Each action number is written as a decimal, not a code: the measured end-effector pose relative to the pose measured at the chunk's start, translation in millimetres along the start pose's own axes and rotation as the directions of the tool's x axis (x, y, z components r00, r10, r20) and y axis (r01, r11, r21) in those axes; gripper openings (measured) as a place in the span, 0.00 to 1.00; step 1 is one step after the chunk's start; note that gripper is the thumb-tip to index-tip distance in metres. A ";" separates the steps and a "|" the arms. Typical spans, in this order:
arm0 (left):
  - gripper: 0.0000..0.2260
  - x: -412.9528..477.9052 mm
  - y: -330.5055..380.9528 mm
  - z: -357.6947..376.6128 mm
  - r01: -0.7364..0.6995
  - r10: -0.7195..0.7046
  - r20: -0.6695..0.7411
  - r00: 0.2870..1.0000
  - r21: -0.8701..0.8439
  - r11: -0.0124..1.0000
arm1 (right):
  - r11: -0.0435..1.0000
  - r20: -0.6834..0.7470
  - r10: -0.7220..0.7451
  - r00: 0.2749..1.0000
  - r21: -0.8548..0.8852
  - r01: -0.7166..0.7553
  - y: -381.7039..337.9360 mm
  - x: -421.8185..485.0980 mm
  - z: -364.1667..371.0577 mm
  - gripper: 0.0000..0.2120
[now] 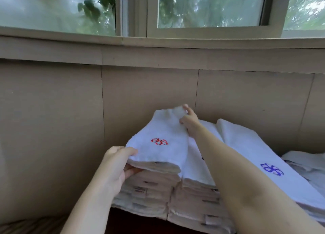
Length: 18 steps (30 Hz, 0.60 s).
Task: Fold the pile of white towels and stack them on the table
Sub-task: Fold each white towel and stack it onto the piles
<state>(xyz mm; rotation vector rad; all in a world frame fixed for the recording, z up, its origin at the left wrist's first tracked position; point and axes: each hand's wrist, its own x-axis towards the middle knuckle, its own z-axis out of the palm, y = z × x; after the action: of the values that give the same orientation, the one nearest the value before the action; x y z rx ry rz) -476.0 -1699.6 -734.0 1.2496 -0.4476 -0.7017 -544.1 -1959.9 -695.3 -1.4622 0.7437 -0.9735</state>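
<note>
Left hand (116, 164), towel (163, 128) lengthwise toward wall (149, 87)

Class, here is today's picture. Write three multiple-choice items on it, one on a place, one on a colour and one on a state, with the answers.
1. Where is the red-emblem towel?
A. on top of the left stack
B. in a basket
C. on a chair

2. What colour is the emblem on the right-hand towel?
A. green
B. blue
C. black

3. What is the left hand doing?
A. hanging idle
B. holding a cup
C. gripping the red-emblem towel's near edge

Answers:
1 A, its near end sits on that stack.
2 B, the stitched mark is blue.
3 C, the thumb lies above the edge and the fingers below it.
</note>
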 end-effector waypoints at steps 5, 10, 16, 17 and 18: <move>0.10 7.8 -1.8 1.2 -0.096 0.100 -0.049 0.994 0.073 0.993 | 0.983 -0.010 -0.016 1.000 -0.186 0.014 1.7 -1.2 3.0 0.30; 0.21 3.6 -3.1 -3.5 -0.132 0.161 -0.090 0.983 0.260 0.957 | 0.920 -0.067 0.067 0.995 -0.383 -0.088 6.2 -25.6 13.3 0.07; 0.28 -6.3 -3.1 -3.3 -0.123 0.273 -0.171 0.947 0.592 0.797 | 0.782 0.053 0.296 0.954 -0.588 -0.209 -23.3 -88.3 16.0 0.08; 0.27 -11.5 -3.5 -2.2 -0.108 0.313 -0.181 0.932 0.685 0.721 | 0.806 0.099 0.344 0.934 -0.542 -0.239 -26.1 -103.7 13.9 0.10; 0.25 -17.3 -3.5 -0.2 -0.084 0.344 -0.192 0.919 0.757 0.647 | 0.816 0.143 0.401 0.905 -0.506 -0.282 -29.0 -119.3 11.5 0.11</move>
<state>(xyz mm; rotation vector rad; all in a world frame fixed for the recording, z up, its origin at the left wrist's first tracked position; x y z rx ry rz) -489.0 -1687.9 -736.2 2.0074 -0.6297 -0.0578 -590.1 -1846.0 -684.6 -1.7482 1.0706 -0.3247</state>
